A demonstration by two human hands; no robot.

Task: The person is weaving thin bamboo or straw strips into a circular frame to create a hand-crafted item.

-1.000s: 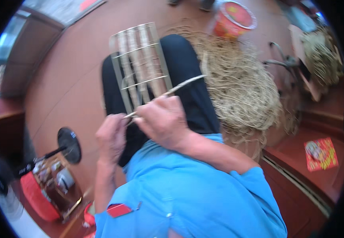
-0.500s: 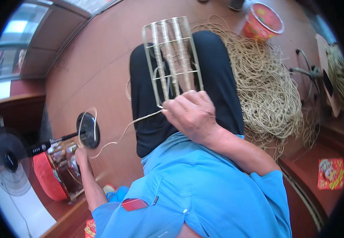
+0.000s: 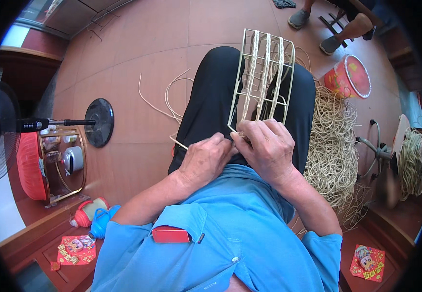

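A pale wire-frame rack [image 3: 290, 82] rests across my knees, tilted away from me. Twisted cord strands [image 3: 255, 63] run lengthwise along it. My right hand [image 3: 268, 148] is closed around its near end, thumb and fingers pinched at the lower corner. Close beside it, my left hand [image 3: 205, 159] has its fingers curled on the cord [image 3: 179, 142], whose loose length trails over my left thigh onto the floor. What exactly lies between the fingertips of both hands is hidden.
A big heap of loose cord [image 3: 335, 146] lies right of my legs, near a red bucket [image 3: 344, 78]. Another person's legs [image 3: 351, 33] show at the far right. Left are a floor fan [image 3: 101, 121], a glass-sided cabinet with a kettle [image 3: 72, 160], and bottles [image 3: 103, 221].
My left hand has come in from far out on the left to beside the right hand, bringing the cord closer. My view has shifted, and the rack appears farther right.
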